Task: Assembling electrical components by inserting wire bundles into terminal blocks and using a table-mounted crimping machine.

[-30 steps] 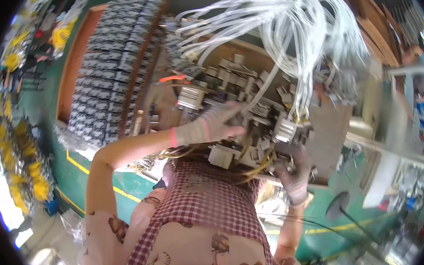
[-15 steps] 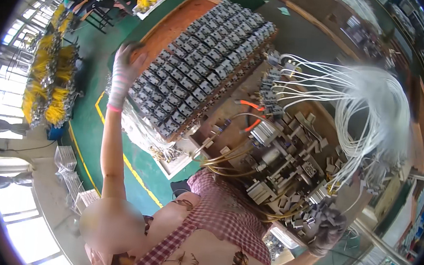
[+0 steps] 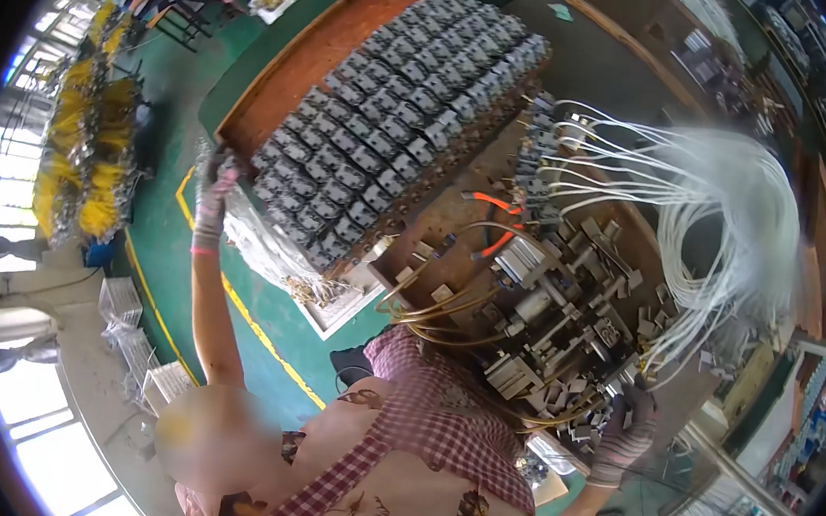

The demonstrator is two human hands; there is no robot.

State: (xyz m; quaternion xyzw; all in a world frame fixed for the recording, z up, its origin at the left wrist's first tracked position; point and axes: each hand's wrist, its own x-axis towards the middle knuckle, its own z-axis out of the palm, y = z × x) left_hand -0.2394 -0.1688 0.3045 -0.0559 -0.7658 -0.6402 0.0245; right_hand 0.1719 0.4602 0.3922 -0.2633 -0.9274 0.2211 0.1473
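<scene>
1. The wooden tray (image 3: 317, 61) slants across the upper left; rows of grey-and-black parts (image 3: 375, 124) fill most of it, its far left strip bare orange-brown.
2. A looped bundle of white cables (image 3: 728, 200) spreads at the right, strands reaching toward a row of grey parts.
3. The metal fixture (image 3: 533, 304) sits on the bench, right of the tray and in front of the person.
4. A white box (image 3: 356, 314) holding more cables lies along the tray's near side.
5. The gloved left hand (image 3: 214, 189) is at the tray's left corner; whether its fingers grasp anything, I cannot tell.
6. The gloved right hand (image 3: 628, 428) is beside the fixture's right end, fingers bent, their grip unclear.
7. Orange-handled pliers (image 3: 491, 200) lie behind the fixture.
8. Small metal blocks (image 3: 555, 397) are scattered around it.
</scene>
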